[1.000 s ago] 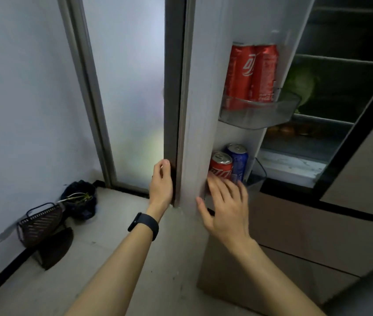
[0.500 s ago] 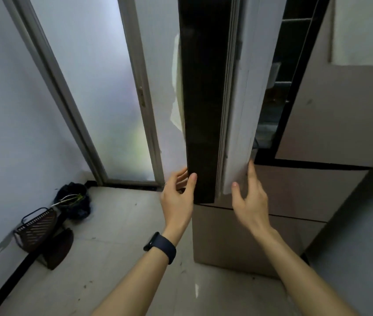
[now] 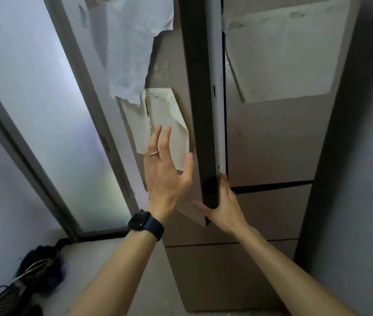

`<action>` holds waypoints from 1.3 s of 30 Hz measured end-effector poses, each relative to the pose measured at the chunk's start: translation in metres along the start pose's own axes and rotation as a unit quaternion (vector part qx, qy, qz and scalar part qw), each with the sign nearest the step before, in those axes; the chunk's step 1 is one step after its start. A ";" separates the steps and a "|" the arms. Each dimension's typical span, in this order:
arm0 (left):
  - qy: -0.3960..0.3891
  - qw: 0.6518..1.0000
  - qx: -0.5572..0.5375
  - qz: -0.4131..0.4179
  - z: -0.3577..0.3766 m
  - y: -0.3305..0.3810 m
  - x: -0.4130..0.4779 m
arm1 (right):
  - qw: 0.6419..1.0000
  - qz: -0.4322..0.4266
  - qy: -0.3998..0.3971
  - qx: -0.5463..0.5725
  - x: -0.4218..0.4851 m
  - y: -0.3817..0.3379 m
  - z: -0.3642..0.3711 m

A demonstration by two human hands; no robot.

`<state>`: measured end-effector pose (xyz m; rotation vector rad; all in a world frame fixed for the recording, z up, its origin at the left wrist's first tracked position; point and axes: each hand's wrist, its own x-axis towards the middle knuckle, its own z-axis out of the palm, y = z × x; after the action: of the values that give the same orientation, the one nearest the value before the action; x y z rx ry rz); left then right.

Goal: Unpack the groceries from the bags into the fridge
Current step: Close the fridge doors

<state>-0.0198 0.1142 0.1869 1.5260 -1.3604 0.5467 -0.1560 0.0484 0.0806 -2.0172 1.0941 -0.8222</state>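
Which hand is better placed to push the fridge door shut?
Likely left: the left hand is open, palm toward the outer face of the fridge door; the right hand grips its lower edge.

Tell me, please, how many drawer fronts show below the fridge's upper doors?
2. The upper drawer front sits just below the fridge door that the right hand grips, partly behind that hand; the lower drawer front is under it, partly covered by the right forearm.

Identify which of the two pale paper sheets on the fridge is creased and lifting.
The small sheet on the ajar door, by the left hand: its lower corner curls away, whereas the larger sheet on the other door lies flat.
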 end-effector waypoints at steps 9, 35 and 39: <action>-0.024 0.987 0.091 0.127 0.094 0.014 0.051 | 0.998 -0.002 0.046 -0.041 0.057 0.032 -0.015; 0.111 0.962 0.171 0.182 0.206 -0.021 0.101 | 0.918 -0.112 0.231 -0.303 0.129 0.111 -0.018; 0.116 0.958 0.190 0.180 0.222 -0.025 0.109 | 0.900 -0.119 0.259 -0.331 0.139 0.122 -0.010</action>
<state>-0.0260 -0.1339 0.1756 1.4551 -1.4078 1.2360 -0.1547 -0.1252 0.0165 -2.6109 1.6076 -1.2944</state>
